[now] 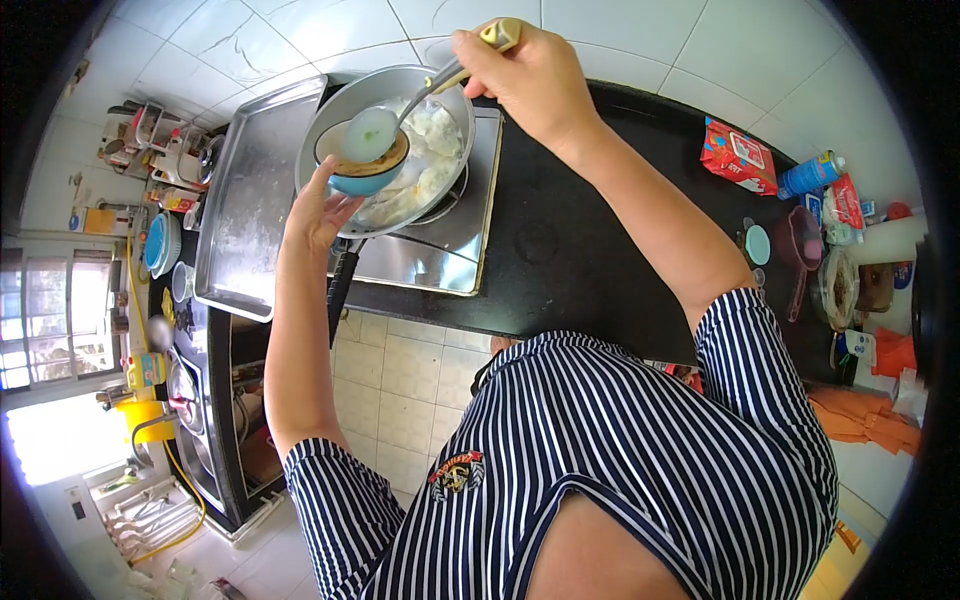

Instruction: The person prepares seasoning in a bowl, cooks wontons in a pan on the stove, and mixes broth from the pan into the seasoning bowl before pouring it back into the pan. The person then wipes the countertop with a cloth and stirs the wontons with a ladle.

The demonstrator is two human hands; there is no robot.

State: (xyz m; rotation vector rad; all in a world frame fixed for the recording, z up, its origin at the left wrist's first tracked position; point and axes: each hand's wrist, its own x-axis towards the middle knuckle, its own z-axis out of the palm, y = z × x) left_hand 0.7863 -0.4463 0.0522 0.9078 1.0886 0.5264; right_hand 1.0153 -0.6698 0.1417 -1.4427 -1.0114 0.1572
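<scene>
My left hand [318,212] holds a blue bowl [366,185] from below, over the left side of a wide pan [312,125] on the stove. Brown contents show inside the bowl. The fingers of my right hand [505,70] are wrapped round the yellow and grey handle of a ladle [371,135]. Its cup is full of cloudy liquid with green bits and sits over the bowl. Pale dumpling-like pieces [436,130] lie in whitish liquid in the pan, whose black handle [342,280] points toward my body.
A metal tray [235,215] rests left of the pan. Past the black counter [560,240], on the right, are a red packet [738,157], a blue can [811,174] and a pink strainer-like utensil [798,235]. A sink area with a yellow container [146,421] is at far left.
</scene>
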